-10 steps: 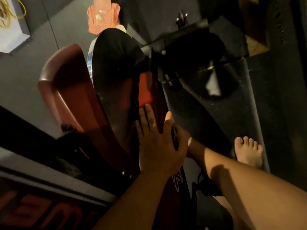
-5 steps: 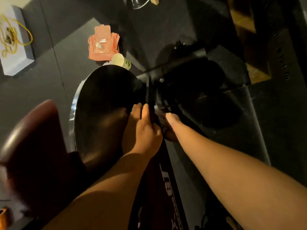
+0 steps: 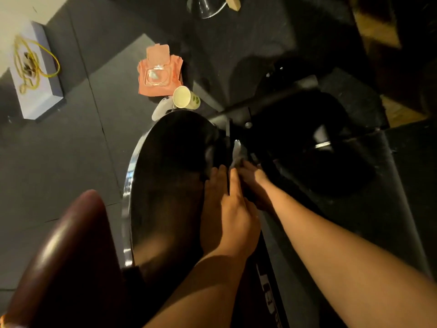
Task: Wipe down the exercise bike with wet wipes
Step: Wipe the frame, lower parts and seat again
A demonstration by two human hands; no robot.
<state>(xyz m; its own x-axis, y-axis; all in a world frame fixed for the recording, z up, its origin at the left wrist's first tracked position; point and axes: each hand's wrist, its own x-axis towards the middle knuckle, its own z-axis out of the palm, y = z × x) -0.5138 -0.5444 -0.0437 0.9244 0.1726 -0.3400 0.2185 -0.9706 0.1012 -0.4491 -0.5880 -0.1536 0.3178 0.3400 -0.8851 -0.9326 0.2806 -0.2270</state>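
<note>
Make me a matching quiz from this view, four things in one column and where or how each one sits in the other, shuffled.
1 wipes pack
2 paper cup
3 yellow cord
4 white wipe

A coiled on the white box
B held in the right hand
C lid flipped open
D lying on its side

Pairs: 1-C, 2-D, 3-A, 4-B

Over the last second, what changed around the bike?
The left hand and right hand moved forward to the hub of the black flywheel disc; the left rests against the disc, the right holds a white wet wipe there. The orange wipes pack and paper cup stayed on the floor.
</note>
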